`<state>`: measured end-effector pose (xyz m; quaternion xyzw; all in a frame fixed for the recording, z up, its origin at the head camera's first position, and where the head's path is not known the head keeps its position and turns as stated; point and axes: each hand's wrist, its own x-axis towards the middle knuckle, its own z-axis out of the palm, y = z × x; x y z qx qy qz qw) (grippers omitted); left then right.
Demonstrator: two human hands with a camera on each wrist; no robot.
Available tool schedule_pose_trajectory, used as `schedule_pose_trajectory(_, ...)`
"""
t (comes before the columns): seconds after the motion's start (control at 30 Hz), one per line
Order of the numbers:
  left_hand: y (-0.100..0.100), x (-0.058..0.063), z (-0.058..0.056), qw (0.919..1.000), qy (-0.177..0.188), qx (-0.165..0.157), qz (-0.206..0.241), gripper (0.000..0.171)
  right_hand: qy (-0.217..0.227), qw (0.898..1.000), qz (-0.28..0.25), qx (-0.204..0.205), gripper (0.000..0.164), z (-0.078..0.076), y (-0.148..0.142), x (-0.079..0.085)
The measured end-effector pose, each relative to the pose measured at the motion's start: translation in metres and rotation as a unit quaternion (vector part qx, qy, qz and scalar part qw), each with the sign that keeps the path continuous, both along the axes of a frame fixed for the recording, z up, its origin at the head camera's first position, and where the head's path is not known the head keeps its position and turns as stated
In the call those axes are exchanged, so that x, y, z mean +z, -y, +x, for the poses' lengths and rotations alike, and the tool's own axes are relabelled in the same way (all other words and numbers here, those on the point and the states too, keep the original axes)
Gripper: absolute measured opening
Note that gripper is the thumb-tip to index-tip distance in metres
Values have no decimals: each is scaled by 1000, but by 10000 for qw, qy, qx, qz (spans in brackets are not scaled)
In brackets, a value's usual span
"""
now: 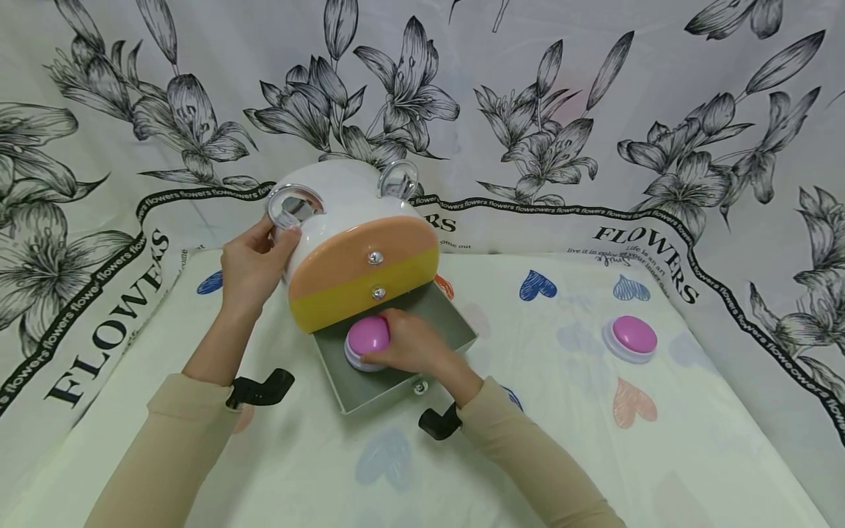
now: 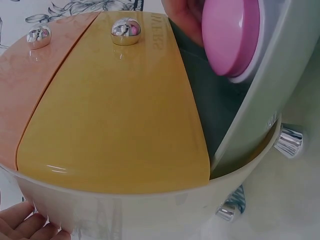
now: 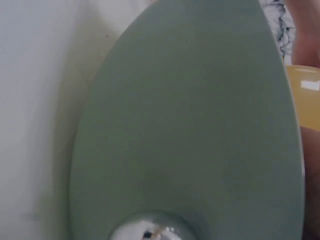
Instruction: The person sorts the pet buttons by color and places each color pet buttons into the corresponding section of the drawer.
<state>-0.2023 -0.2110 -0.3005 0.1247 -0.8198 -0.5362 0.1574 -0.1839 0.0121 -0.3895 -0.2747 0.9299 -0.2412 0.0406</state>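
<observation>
A white rounded drawer box with orange, yellow and green drawers sits tilted towards me. My left hand holds its left side, thumb below the silver ring; fingertips rest on the white shell in the left wrist view. The green drawer is pulled out. Inside it, my right hand grips a round button with a pink dome and white base, thumb and fingers at its right side. In the right wrist view, the green drawer front hides most of this hand.
A second pink-domed button lies to the right on the heart-printed cloth. Another silver ring stands on top of the box. A silver knob sticks out from the green drawer's front. Behind hangs a flower-printed curtain.
</observation>
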Motion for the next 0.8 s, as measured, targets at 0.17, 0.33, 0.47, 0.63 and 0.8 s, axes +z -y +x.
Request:
schedule_pose_trajectory(0.17,0,-1,0,10000,-11,20,12,62,127,9998,102,-101,68,-2,5,-2)
schedule_pose_trajectory(0.33,0,-1,0,10000,-51,9,27,62,264,9992,204,-242,72,-4,7,-3)
schedule_pose_trajectory(0.47,0,-1,0,10000,-57,-8,51,63,320,9988,242,-282,73,-5,8,-4)
schedule_pose_trajectory(0.63,0,-1,0,10000,-47,12,13,63,382,9986,296,-233,73,-5,7,-4)
schedule_pose_trajectory(0.8,0,0,0,10000,-26,35,4,63,463,9981,344,-198,72,-4,7,-2)
